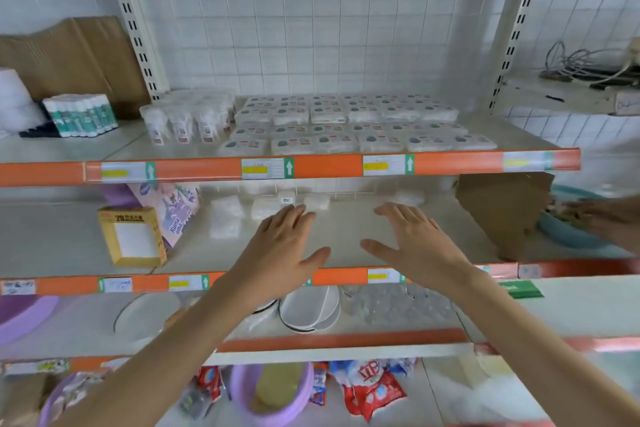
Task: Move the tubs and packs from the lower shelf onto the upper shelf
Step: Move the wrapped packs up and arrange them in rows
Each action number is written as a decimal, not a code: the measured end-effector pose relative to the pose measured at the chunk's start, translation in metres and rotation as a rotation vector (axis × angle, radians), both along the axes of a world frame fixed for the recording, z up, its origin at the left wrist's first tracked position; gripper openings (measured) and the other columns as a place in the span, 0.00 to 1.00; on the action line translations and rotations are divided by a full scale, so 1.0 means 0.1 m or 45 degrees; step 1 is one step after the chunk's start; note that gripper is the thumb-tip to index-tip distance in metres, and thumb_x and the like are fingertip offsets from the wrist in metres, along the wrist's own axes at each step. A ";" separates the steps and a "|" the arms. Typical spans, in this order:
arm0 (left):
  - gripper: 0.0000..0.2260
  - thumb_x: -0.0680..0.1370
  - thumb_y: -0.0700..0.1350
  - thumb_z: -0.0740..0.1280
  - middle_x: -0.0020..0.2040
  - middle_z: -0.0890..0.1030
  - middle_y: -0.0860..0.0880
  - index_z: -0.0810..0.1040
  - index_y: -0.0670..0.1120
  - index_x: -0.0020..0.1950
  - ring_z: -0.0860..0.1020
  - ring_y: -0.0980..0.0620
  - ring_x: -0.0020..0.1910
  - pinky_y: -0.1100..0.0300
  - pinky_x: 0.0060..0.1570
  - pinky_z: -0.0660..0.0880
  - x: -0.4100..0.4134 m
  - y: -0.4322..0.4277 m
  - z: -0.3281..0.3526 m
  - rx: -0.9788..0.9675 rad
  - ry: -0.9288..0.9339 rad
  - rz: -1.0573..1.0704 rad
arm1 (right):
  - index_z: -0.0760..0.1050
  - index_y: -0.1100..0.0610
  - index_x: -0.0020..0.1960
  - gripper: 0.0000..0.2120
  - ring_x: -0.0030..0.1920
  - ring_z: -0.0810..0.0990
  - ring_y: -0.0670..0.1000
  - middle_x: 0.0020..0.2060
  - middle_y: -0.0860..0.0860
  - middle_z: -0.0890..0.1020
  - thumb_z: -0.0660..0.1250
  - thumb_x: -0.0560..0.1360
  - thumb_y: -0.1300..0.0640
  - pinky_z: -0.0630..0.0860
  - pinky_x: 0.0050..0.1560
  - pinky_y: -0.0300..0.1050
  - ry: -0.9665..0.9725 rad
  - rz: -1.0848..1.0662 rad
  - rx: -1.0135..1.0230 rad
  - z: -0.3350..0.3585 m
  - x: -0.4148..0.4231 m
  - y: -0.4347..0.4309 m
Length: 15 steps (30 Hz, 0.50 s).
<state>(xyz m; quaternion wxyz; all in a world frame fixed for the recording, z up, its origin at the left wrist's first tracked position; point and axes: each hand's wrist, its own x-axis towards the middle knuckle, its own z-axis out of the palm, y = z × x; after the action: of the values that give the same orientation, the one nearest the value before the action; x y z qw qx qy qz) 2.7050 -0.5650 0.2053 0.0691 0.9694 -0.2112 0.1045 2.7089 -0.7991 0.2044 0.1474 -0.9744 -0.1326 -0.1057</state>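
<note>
Head view, left to right along the lower shelf [62,236]: at its left end a yellow box [133,236] with a white window stands near the front edge, and a lilac pack [169,208] leans just behind that box. Toward the back of the lower shelf, a few white packs [227,218] lie in a loose row, blurred.

The left hand [280,253] reaches over the middle of the lower shelf, palm down and fingers straight, holding nothing. Its fingertips are at the white packs, though contact cannot be told. The right hand [415,246] is beside it, apart from it, also flat, spread and empty over bare shelf.

At the right end of the lower shelf a brown cardboard sheet [502,215] stands upright, with a blue basin [568,232] beyond it.

Directly above the lower shelf, the upper shelf [329,165] carries a cluster of clear tubs [187,121] on the left and rows of flat packs [346,125] filling the middle and right.
</note>
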 end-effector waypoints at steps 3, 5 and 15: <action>0.44 0.68 0.68 0.36 0.78 0.59 0.48 0.60 0.46 0.77 0.55 0.50 0.77 0.58 0.74 0.52 0.12 -0.02 -0.27 0.020 0.040 0.030 | 0.61 0.51 0.74 0.30 0.74 0.60 0.48 0.73 0.46 0.65 0.59 0.78 0.37 0.58 0.69 0.45 0.042 -0.025 -0.011 -0.23 0.13 0.00; 0.45 0.67 0.68 0.35 0.79 0.58 0.48 0.60 0.46 0.77 0.54 0.50 0.78 0.57 0.74 0.52 0.23 -0.05 -0.43 0.027 0.081 0.034 | 0.61 0.52 0.74 0.30 0.74 0.59 0.48 0.74 0.47 0.65 0.60 0.78 0.38 0.58 0.70 0.46 0.067 -0.056 -0.009 -0.40 0.27 0.00; 0.29 0.83 0.57 0.54 0.80 0.52 0.44 0.54 0.44 0.79 0.50 0.48 0.79 0.55 0.75 0.49 1.49 -0.27 -1.51 0.065 0.188 0.168 | 0.57 0.56 0.76 0.31 0.75 0.58 0.52 0.75 0.52 0.62 0.61 0.79 0.44 0.57 0.72 0.47 0.111 -0.207 -0.053 -1.38 1.51 -0.31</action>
<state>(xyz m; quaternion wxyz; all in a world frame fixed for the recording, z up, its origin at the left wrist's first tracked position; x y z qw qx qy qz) 2.8542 -0.5915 0.0545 0.0526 0.9877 -0.1439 0.0316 2.8595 -0.8303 0.0666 0.1236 -0.9885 -0.0486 -0.0720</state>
